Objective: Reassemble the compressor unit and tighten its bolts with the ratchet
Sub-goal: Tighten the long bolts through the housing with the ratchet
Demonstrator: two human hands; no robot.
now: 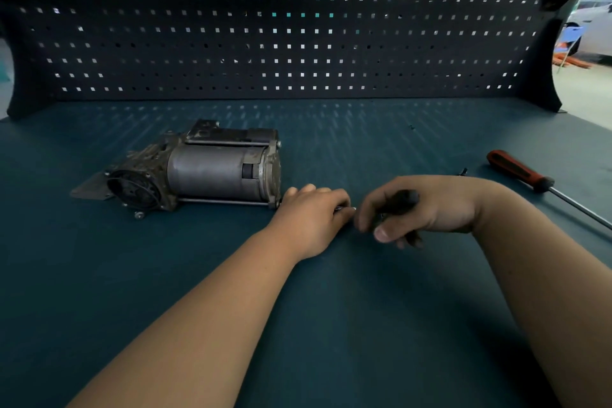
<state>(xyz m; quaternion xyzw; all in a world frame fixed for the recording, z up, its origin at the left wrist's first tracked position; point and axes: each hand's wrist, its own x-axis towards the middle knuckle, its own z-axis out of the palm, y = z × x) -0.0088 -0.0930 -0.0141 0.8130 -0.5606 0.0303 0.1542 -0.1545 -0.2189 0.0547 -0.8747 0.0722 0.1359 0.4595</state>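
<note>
The compressor unit [198, 169] lies on its side on the bench [331, 325]. Just right of its end cap, the left hand [311, 215] curls around a small metal part [344, 209]. Beside it, the right hand [427, 209] grips a dark tool handle [402, 199], presumably the ratchet. Risk: a misaligned fit could let the part slip from the fingers and roll across the bench.
</note>
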